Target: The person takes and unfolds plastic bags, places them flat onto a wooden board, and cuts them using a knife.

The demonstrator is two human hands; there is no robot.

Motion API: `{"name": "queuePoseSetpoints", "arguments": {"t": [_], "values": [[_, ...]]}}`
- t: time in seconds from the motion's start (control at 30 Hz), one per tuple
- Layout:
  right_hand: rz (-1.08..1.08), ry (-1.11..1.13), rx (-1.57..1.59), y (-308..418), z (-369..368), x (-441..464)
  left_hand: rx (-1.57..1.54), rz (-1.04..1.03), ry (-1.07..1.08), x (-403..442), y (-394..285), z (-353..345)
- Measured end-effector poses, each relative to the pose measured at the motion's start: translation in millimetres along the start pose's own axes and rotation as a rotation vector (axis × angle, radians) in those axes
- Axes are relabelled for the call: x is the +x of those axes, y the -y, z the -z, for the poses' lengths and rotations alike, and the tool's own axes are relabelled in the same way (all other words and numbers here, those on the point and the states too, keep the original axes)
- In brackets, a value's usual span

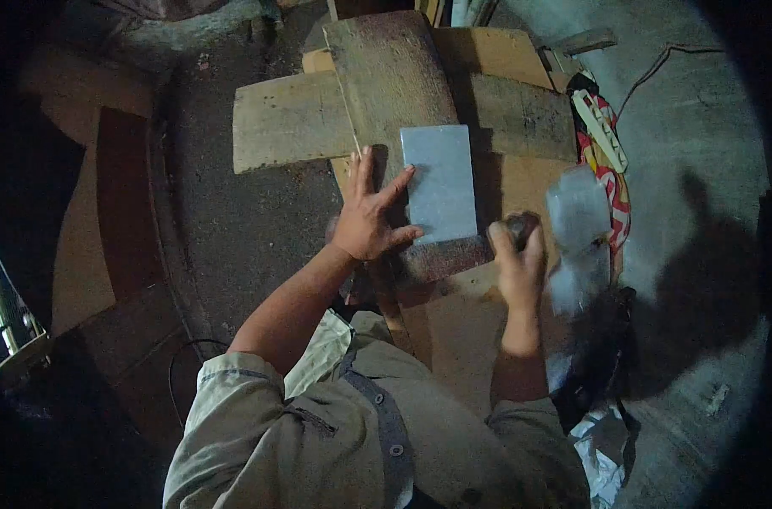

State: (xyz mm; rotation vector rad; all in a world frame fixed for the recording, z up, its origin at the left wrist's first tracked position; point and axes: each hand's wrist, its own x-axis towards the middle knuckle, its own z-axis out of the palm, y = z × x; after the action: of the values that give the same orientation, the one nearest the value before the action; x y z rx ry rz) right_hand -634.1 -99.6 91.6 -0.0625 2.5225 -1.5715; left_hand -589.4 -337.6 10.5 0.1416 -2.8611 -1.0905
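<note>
A pale bluish-white rectangular sheet (439, 187) lies on a worn wooden board (392, 76). My left hand (372, 204) is spread with its fingers apart, its thumb and a fingertip touching the sheet's left edge and the other fingers on the board. To the right of the sheet, my right hand (520, 263) is closed round a dark rounded object (522, 225), slightly blurred. What that object is does not show clearly. Close by on the right are whitish translucent sheets or plastic (578, 208), also blurred.
Another wooden plank (288, 119) crosses beneath the board. On the right lie a cream plastic strip (600, 131) and red-and-yellow patterned cloth or packaging (617, 199). A crumpled white bag (602, 450) sits at lower right. A thin cable (657, 64) runs over the grey floor.
</note>
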Motion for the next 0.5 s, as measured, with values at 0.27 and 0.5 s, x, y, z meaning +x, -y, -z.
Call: {"name": "queuePoseSetpoints", "arguments": {"t": [0.27,0.5], "values": [[0.098,0.07,-0.45,-41.4,-31.5,-43.7,0.257,0.004,-0.119,-2.9,12.4,18.8],[-0.035,0.122,-0.263,-69.8,-32.6,-46.3,0.394,0.635,-0.466,39.2,83.5,86.3]]}}
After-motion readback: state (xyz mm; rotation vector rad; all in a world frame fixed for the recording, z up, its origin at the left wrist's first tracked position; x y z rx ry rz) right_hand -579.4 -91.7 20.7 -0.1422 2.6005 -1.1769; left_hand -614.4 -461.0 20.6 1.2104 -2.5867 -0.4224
